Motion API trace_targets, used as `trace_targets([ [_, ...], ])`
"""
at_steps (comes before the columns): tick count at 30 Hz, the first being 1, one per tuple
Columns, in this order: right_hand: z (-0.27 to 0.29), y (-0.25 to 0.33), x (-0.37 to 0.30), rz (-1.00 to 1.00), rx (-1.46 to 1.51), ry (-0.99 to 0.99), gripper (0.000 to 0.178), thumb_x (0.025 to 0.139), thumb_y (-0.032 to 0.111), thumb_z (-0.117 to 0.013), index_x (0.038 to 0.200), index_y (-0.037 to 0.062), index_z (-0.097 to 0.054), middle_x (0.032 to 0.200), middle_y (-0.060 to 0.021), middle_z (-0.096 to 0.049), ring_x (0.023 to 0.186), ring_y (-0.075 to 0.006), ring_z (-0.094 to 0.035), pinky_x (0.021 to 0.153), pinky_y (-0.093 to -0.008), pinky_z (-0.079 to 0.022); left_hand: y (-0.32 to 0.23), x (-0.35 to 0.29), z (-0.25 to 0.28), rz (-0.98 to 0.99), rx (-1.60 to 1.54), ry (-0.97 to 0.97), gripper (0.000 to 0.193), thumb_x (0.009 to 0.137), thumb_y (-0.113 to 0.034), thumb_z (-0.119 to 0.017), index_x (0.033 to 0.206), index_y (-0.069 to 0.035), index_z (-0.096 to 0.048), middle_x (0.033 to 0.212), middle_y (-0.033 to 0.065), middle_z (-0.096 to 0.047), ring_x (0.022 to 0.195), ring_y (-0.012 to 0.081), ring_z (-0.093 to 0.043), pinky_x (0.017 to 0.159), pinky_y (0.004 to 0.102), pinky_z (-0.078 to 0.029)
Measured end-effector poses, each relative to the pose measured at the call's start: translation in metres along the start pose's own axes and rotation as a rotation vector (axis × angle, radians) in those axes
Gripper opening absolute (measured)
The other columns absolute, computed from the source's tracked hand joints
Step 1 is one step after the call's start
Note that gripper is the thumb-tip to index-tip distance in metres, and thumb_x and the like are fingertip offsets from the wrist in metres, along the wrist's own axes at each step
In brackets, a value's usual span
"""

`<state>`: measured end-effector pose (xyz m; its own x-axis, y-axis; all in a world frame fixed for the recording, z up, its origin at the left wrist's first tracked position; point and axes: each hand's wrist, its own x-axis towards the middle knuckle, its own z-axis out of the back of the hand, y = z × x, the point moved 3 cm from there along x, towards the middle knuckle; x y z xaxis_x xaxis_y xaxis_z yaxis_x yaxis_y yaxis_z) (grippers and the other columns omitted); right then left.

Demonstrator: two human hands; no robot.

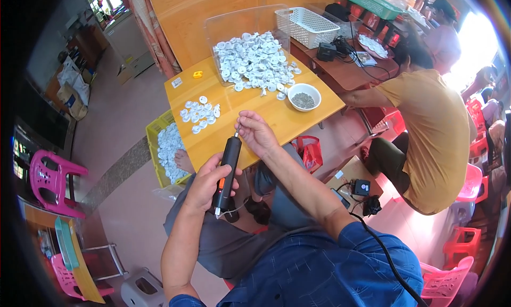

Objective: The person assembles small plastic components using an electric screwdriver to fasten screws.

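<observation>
While the L hand (210, 182) is wrapped round the black powered driver (230, 157), the R hand (257, 134) pinches at its tip, thumb & forefinger closed; can't tell if a small part sits between them. Driver slants across the table's (229, 102) near edge, tip over the wood, butt end out past the edge. To do this well, I'd say: brace the body firmly w/ the L hand, line the pinch up w/ the shaft, no side push, fingertips clear whenever it spins. Bowl (304, 109) of tiny metal pcs (303, 99) is by the right corner, prob. an easy reach for the R hand; loose white pcs (199, 114) lie nr the left edge.

Pose: L forearm (183, 238) comes up from the lower edge of view, fairly upright, thumb across the driver body. R forearm (306, 182) slants in from lower right, elbow bent, wrist roughly straight, other fingers curled in. Hands close together, not touching.
</observation>
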<state>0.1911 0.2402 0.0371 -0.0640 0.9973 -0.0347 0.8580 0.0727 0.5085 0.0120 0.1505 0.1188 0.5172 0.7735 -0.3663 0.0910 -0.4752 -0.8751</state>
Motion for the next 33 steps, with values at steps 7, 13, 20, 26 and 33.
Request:
trace_targets([
  [7, -0.002, -0.003, 0.0, -0.033, -0.057, -0.018, 0.017, 0.091, 0.007, -0.066, 0.107, 0.0087, -0.061, 0.092, -0.0022, -0.066, 0.086, -0.0152, -0.066, 0.072, -0.025, -0.052, 0.001, 0.0, 0.002, -0.006, 0.079, -0.038, 0.044, 0.095, -0.013, -0.056, 0.137, -0.003, -0.043, 0.099, 0.0119, -0.066, 0.069, 0.0153, -0.065, 0.055, 0.0282, -0.056],
  [13, -0.002, -0.006, 0.0, -0.091, -0.074, -0.065, 0.022, 0.091, 0.005, -0.065, 0.112, 0.0087, -0.058, 0.091, -0.0023, -0.066, 0.084, -0.0147, -0.068, 0.065, -0.0235, -0.053, 0.011, 0.004, 0.002, -0.112, 0.343, -0.133, 0.051, 0.092, -0.012, -0.062, 0.138, 0.0, -0.042, 0.093, 0.006, -0.062, 0.066, 0.01, -0.06, 0.057, 0.0245, -0.049],
  [20, 0.005, -0.006, 0.008, -0.144, -0.115, -0.065, 0.031, 0.09, 0.006, -0.067, 0.118, 0.0085, -0.056, 0.094, -0.0031, -0.067, 0.085, -0.0156, -0.068, 0.065, -0.0247, -0.054, 0.009, 0.008, 0.003, -0.18, 0.507, -0.175, 0.058, 0.088, -0.016, -0.066, 0.137, 0.005, -0.042, 0.085, 0.008, -0.063, 0.068, 0.0126, -0.062, 0.061, 0.0274, -0.049],
  [26, 0.007, 0.007, 0.026, -0.118, -0.302, -0.073, 0.035, 0.096, 0.029, -0.063, 0.123, 0.0092, -0.056, 0.109, -0.0063, -0.065, 0.092, -0.0198, -0.067, 0.074, -0.0291, -0.056, 0.0, 0.014, 0.029, -0.326, 0.66, -0.286, 0.058, 0.084, -0.02, -0.067, 0.134, 0.003, -0.047, 0.088, 0.0121, -0.065, 0.07, 0.0164, -0.064, 0.064, 0.0313, -0.051],
  [33, 0.093, 0.068, 0.092, 0.405, -1.269, -0.383, 0.043, 0.088, 0.024, -0.069, 0.123, 0.0029, -0.056, 0.114, -0.0117, -0.062, 0.095, -0.0223, -0.064, 0.085, -0.0363, -0.051, -0.023, 0.027, 0.03, -0.227, 0.593, -0.261, 0.058, 0.084, -0.022, -0.068, 0.134, 0.002, -0.048, 0.089, 0.0125, -0.066, 0.078, 0.019, -0.065, 0.071, 0.0324, -0.052],
])
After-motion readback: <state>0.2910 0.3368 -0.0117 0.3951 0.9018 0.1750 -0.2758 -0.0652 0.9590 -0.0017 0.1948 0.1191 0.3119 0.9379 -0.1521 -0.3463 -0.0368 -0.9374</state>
